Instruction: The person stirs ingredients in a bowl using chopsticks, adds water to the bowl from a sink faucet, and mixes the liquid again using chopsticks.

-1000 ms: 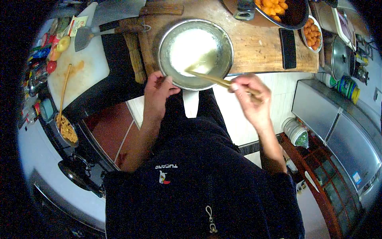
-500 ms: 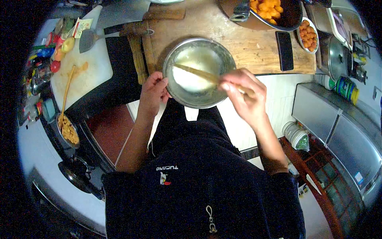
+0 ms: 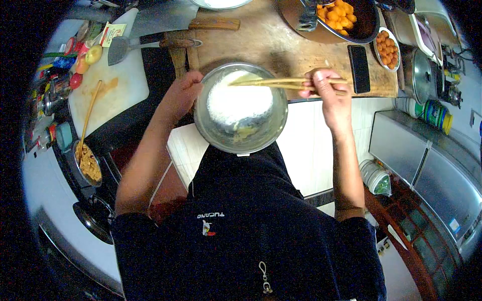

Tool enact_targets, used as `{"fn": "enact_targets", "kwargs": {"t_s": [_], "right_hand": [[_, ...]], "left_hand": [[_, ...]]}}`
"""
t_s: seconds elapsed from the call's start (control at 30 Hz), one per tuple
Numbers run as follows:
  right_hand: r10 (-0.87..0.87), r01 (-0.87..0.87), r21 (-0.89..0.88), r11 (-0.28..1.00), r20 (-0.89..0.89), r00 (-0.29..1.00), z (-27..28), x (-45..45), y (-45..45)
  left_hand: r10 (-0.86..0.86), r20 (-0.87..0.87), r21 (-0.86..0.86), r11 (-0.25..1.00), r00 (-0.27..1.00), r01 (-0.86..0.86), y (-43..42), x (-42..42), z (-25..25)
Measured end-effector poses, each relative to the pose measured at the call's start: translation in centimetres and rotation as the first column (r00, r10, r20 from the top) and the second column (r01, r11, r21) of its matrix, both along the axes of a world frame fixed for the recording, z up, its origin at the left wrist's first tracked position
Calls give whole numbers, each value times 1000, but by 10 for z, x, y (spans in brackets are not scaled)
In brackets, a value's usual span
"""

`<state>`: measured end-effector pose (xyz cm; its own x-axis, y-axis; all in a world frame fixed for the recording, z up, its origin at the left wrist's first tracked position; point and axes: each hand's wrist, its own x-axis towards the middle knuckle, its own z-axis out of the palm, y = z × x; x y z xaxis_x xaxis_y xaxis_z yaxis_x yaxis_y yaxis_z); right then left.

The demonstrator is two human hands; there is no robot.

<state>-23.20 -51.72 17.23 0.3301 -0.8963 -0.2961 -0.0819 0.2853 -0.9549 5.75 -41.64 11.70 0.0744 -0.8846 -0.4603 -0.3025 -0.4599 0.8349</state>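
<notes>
A round metal bowl (image 3: pixel 241 143) hangs over the front edge of the wooden board, close to the body. White powder or batter (image 3: pixel 240 103) lies inside, with a wetter patch near the lower part. My left hand (image 3: pixel 187 93) grips the bowl's rim at its upper left, fingers closed. Wooden chopsticks (image 3: pixel 271 83) are held in my right hand (image 3: pixel 329 89), to the right of the bowl. Their tips reach into the white contents near the bowl's far side.
A wooden board (image 3: pixel 301 62) carries a phone (image 3: pixel 358 69), a pot (image 3: pixel 296 30) of orange pieces and a small dish (image 3: pixel 386 48). At left are a white cutting board (image 3: pixel 120 85), a spatula (image 3: pixel 118 51) and a bowl of brown food (image 3: pixel 89 163).
The bowl has come nearer the body, my left hand moving up along its rim. My right hand has shifted up and right, and the chopsticks now lie nearly level, spread slightly apart.
</notes>
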Motion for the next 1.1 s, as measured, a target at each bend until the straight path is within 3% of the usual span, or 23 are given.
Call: {"fn": "enact_targets", "kwargs": {"t_s": [0.1, 0.13, 0.27, 0.33, 0.43, 0.5, 0.63, 0.77, 0.83, 0.93, 1.1], "right_hand": [[28, -25, -117, 993, 25, 999, 16, 9, -13], [43, -36, -155, 987, 38, 998, 18, 10, -19], [153, -158, -29, 987, -138, 978, 27, -4, -30], [195, -205, -86, 975, -109, 975, 33, -5, -33], [197, -209, -150, 966, -95, 976, 46, 4, -37], [164, -171, -173, 970, -52, 985, 48, 6, -39], [235, -268, -163, 950, -197, 952, 47, -6, -38], [131, -153, -221, 963, -114, 985, 58, 2, -37], [181, -207, -200, 958, -142, 973, 55, -6, -35], [260, -278, -124, 953, -142, 955, 42, -17, -27], [191, -206, -177, 963, -96, 977, 51, -13, -31]], "left_hand": [[-106, -18, -24, 994, 994, 105, -16, 7, 13], [-180, 107, -120, 974, 978, 193, -20, 12, 7], [-387, 243, -163, 887, 889, 431, -43, 23, 13], [-478, 340, -219, 797, 809, 563, -53, 26, 13], [-494, 391, -338, 708, 777, 620, -63, 26, 10], [-565, 350, -277, 699, 747, 659, -72, 21, 20], [-602, 377, -349, 611, 704, 710, -86, 15, 17], [-682, 354, -172, 625, 639, 762, -96, 3, 25], [-687, 348, -110, 646, 638, 756, -98, -3, 31], [-656, 376, -174, 644, 655, 745, -100, -4, 21], [-686, 333, -156, 636, 647, 756, -107, -11, 25]]}}
